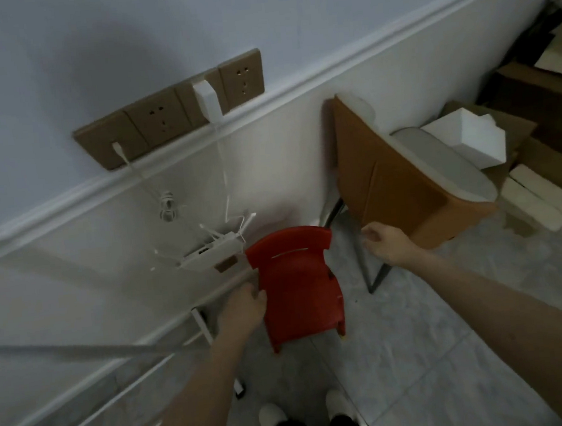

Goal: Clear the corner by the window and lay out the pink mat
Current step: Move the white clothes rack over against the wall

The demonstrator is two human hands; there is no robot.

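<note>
Head view. Small red plastic chair [298,286] on the tiled floor [435,318], close to the wall's white skirting, backrest toward the wall. Left hand [243,306] at the chair's left side edge, fingers [258,296] curled onto the seat rim, apparently gripping it. Right hand [385,239] in the air to the right of the backrest, touching nothing, fingers loosely curled and apart. Just beside the chair on the right, an orange-brown upholstered chair [395,175] with a grey seat pad and thin metal legs. Against the wall left of the red chair, a white router [211,253] with antennas, cables running up to a brown socket strip [168,110]. Cardboard boxes [534,95] and white foam blocks stacked toward the right edge. White metal rack frame [84,393] at lower left. No pink mat in sight; no window either.

Handling, judged: moulded plastic, likely light and rigid, one-hand liftable. Smooth surface, somewhat slippery. Best holds probably the backrest top or its slot, or both seat sides. Risk: snagging router cables when pulling away.
</note>
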